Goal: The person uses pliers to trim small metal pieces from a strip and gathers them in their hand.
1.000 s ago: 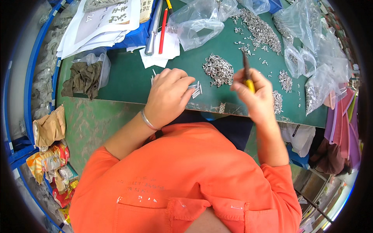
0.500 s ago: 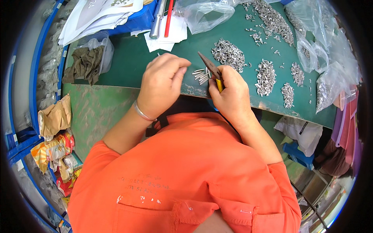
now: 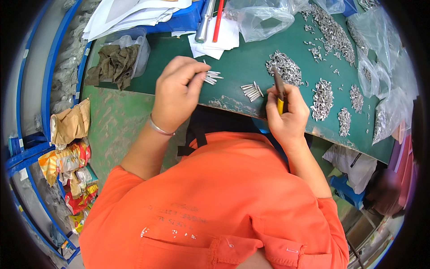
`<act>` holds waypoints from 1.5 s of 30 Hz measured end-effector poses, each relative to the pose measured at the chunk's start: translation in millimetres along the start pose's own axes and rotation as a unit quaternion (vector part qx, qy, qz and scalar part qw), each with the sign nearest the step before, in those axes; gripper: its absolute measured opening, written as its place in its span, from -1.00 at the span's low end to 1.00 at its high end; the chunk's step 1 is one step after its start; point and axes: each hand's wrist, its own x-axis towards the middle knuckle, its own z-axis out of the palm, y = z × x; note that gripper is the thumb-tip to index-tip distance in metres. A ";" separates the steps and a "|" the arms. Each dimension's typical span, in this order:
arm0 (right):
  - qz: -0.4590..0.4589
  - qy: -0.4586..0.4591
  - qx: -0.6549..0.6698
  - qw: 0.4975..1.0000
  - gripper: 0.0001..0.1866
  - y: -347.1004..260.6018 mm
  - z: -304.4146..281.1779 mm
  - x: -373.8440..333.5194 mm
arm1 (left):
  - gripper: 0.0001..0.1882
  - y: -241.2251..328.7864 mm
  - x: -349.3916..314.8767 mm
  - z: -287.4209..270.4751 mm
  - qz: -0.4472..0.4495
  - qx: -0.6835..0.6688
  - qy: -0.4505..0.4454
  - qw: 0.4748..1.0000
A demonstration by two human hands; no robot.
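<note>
Green bench [image 3: 179,47], orange shirt [image 3: 233,175], print [image 3: 181,214] unreadable. Right hand [image 3: 291,113] wraps pliers [image 3: 279,85], pins [image 3: 253,91] just left; left hand [image 3: 176,92] half-curled at pin pile [image 3: 212,78], can't tell its hold.

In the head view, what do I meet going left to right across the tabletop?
Crumpled cloth, left hand, metal rods between the hands, right hand holding pliers, oblong pile of metal bits, far-right clear plastic bag.

We find the green surface [image 3: 253,56] smooth, its near edge [image 3: 233,106] scuffed rough; beside it, bright metal pins [image 3: 253,91] and pliers [image 3: 279,85] with dull metal jaws; at the left corner, coarse matt cloth [image 3: 115,62]; toward the far edge, a glossy plastic bag [image 3: 264,22].
</note>
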 end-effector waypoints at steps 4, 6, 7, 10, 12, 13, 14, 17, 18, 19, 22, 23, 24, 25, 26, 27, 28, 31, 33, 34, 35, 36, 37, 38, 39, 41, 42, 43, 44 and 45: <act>0.019 0.023 0.015 0.999 -0.84 0.4 -2.1 -2.4 | -0.90 -4.8 6.9 10.5 0.092 0.057 -0.047 0.993; 0.017 0.025 0.017 0.999 -0.84 0.3 -2.2 -2.9 | -0.89 -4.3 8.2 10.8 0.065 0.046 -0.056 0.995; 0.017 0.025 0.014 0.999 -0.84 0.2 -2.3 -3.2 | -0.89 -3.5 8.8 9.7 0.045 0.033 -0.062 0.997; 0.010 0.035 0.007 0.999 -0.85 0.5 -1.8 -3.9 | -0.88 -1.7 12.7 5.3 0.007 0.014 -0.060 0.998; 0.005 0.042 0.005 0.999 -0.85 0.6 -1.2 -3.9 | -0.88 -2.9 15.1 4.0 0.023 0.025 -0.059 0.998; 0.004 0.044 0.006 0.999 -0.85 0.4 -0.8 -3.8 | -0.88 -5.0 17.8 4.2 0.049 0.040 -0.063 0.996; 0.003 0.046 0.006 0.999 -0.85 0.1 -0.5 -3.7 | -0.88 -6.9 20.2 4.2 0.074 0.054 -0.066 0.994; 0.016 0.041 0.000 0.999 -0.84 -0.3 -0.5 -5.2 | -0.92 -10.2 24.0 9.3 0.099 0.104 -0.085 0.986; 0.011 0.041 -0.002 0.999 -0.85 -0.3 -0.7 -5.6 | -0.92 -11.0 25.9 9.8 0.105 0.119 -0.095 0.983; 0.006 0.041 -0.004 0.999 -0.85 -0.4 -0.8 -5.4 | -0.91 -11.4 27.9 9.7 0.111 0.134 -0.104 0.979; -0.004 0.041 -0.005 0.999 -0.85 0.7 0.0 -4.8 | -0.90 -9.5 31.1 10.4 0.124 0.168 -0.120 0.971; -0.006 0.041 -0.004 0.999 -0.85 0.7 0.1 -5.0 | -0.89 -8.5 31.9 10.7 0.128 0.177 -0.122 0.968; -0.007 0.041 -0.006 0.999 -0.84 0.6 -0.2 -4.6 | -0.90 -7.8 32.8 10.7 0.126 0.156 -0.112 0.973; -0.008 0.041 -0.007 0.999 -0.84 0.1 -0.5 -4.1 | -0.90 -6.6 32.3 9.9 0.125 0.134 -0.101 0.978; -0.010 0.041 -0.009 0.999 -0.84 -0.3 -0.7 -3.9 | -0.90 -4.7 31.7 9.4 0.123 0.112 -0.091 0.982; 0.000 0.042 -0.009 0.999 -0.84 -0.6 -0.5 -5.1 | -0.91 -1.0 30.2 9.0 0.107 0.082 -0.075 0.988; -0.004 0.044 -0.013 0.999 -0.84 -1.1 -0.4 -4.5 | -0.91 3.3 28.6 8.3 0.092 0.052 -0.060 0.993; -0.011 0.044 -0.020 0.999 -0.84 -1.9 0.3 -3.2 | -0.90 2.8 29.1 8.6 0.086 0.029 -0.040 0.995; -0.009 0.046 -0.023 0.999 -0.84 -2.3 -0.6 -3.0 | -0.89 -1.7 30.0 8.5 0.104 0.037 -0.041 0.993; -0.008 0.048 -0.024 0.999 -0.84 -2.6 -0.6 -3.2 | -0.89 -4.5 31.0 8.4 0.115 0.041 -0.043 0.992; -0.007 0.047 -0.026 0.999 -0.84 -3.0 -0.3 -3.7 | -0.88 -7.0 32.0 8.7 0.127 0.045 -0.045 0.990; -0.006 0.047 -0.027 0.999 -0.84 -3.2 -0.3 -4.1 | -0.88 -7.5 33.3 10.6 0.132 0.054 -0.054 0.988; -0.005 0.047 -0.029 0.998 -0.84 -3.2 -0.4 -4.2 | -0.88 -6.7 34.9 14.3 0.138 0.062 -0.063 0.987; -0.007 0.047 -0.028 0.998 -0.84 -3.0 -0.6 -3.9 | -0.88 -6.5 36.4 17.8 0.143 0.070 -0.072 0.985; -0.011 0.047 -0.024 0.999 -0.84 -3.0 -0.8 -3.2 | -0.88 -7.3 37.5 19.8 0.146 0.127 -0.103 0.976; -0.014 0.042 -0.016 0.999 -0.84 -3.6 -1.4 -2.9 | -0.87 -9.9 37.0 22.7 0.136 0.161 -0.112 0.971; -0.012 0.041 -0.016 0.999 -0.84 -4.0 -2.1 -2.7 | -0.86 -9.5 40.1 25.7 0.136 0.174 -0.118 0.968; -0.010 0.040 -0.015 0.999 -0.83 -4.3 -2.7 -2.5 | -0.87 -7.7 42.3 26.1 0.140 0.169 -0.119 0.968; -0.013 0.039 -0.010 0.999 -0.83 -3.1 -2.5 -2.8 | -0.87 -5.2 42.0 24.4 0.144 0.163 -0.119 0.969; -0.003 0.035 0.001 0.999 -0.83 -3.0 -3.2 -2.2 | -0.88 -2.2 44.0 24.4 0.153 0.158 -0.118 0.968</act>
